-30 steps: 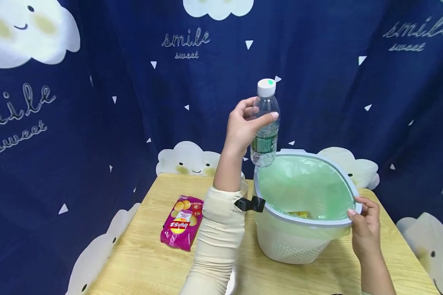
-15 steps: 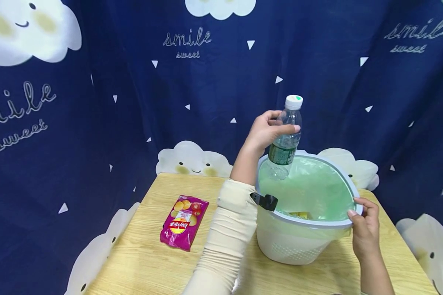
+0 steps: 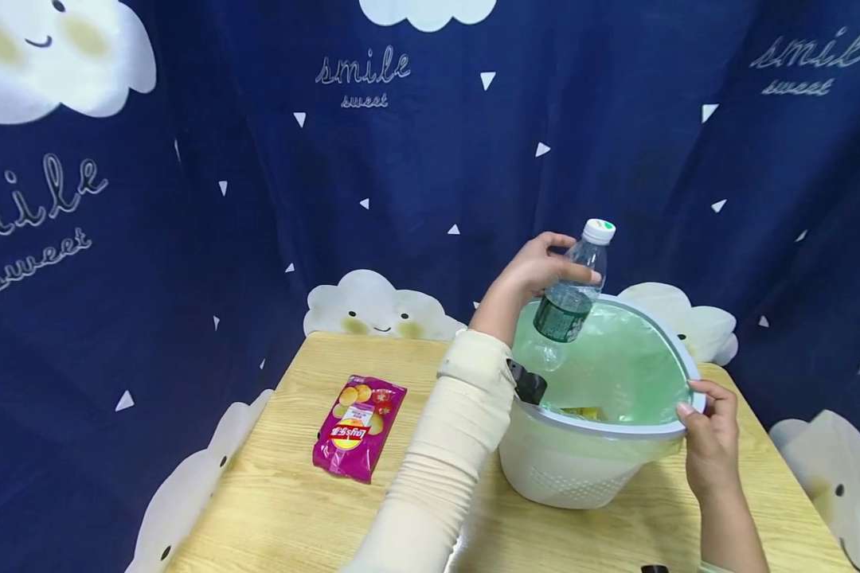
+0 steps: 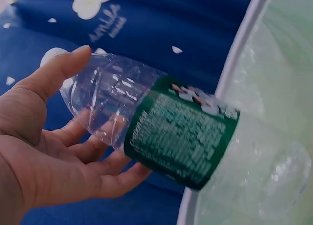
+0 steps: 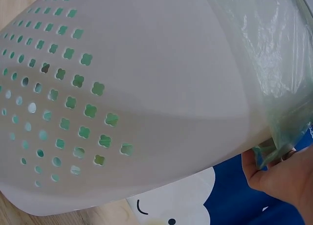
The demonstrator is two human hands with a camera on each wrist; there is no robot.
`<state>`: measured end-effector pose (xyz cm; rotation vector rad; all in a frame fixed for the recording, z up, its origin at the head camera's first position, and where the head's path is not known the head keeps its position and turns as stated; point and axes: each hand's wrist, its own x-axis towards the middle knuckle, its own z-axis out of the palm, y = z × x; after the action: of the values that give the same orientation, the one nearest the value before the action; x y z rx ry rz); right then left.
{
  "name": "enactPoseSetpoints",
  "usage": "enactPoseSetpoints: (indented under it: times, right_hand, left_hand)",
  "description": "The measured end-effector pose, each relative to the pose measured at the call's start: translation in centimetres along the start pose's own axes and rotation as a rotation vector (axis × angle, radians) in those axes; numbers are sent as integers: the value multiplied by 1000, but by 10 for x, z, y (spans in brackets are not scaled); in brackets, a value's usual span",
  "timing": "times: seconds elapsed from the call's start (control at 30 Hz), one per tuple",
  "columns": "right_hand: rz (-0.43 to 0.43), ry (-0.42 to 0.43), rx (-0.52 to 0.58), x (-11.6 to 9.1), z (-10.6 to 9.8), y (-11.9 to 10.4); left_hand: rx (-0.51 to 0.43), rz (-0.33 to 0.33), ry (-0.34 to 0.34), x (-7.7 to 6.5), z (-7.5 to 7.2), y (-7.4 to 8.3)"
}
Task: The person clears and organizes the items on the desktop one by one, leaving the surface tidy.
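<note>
A clear plastic bottle (image 3: 566, 306) with a white cap and green label is held by my left hand (image 3: 541, 270), thumb on one side and fingers on the other near its shoulder. The bottle tilts, its base over the mouth of a white trash bin (image 3: 573, 477). In the left wrist view the bottle (image 4: 181, 132) lies across the left hand (image 4: 54, 146). My right hand (image 3: 713, 438) grips the bin's rim at the right; in the right wrist view that hand (image 5: 283, 178) pinches the green bag liner (image 5: 281, 54). The liner (image 3: 616, 358) covers the bin's inside.
A purple chip bag (image 3: 358, 430) lies on the wooden table (image 3: 272, 493), left of the bin. Something yellow (image 3: 582, 413) sits inside the bin. Behind the table hangs a dark blue curtain (image 3: 401, 175) with cloud prints.
My left hand has carried the bottle right and downward, from beside the bin's left rim to over its opening, tilting it more. My right hand has stayed on the rim.
</note>
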<state>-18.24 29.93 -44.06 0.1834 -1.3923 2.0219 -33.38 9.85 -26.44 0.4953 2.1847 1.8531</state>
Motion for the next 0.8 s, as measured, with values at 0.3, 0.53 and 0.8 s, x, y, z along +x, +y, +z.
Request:
enactPoseSetpoints:
  times: [0.3, 0.53, 0.8]
  right_hand:
    - [12, 5, -21, 0, 1, -1]
    - [14, -7, -26, -2, 0, -2]
    - [-1, -30, -24, -3, -2, -2]
  left_hand:
    - [49, -121, -19, 16, 1, -16]
    - [66, -86, -102, 21, 1, -25]
    - [168, -120, -219, 23, 3, -30]
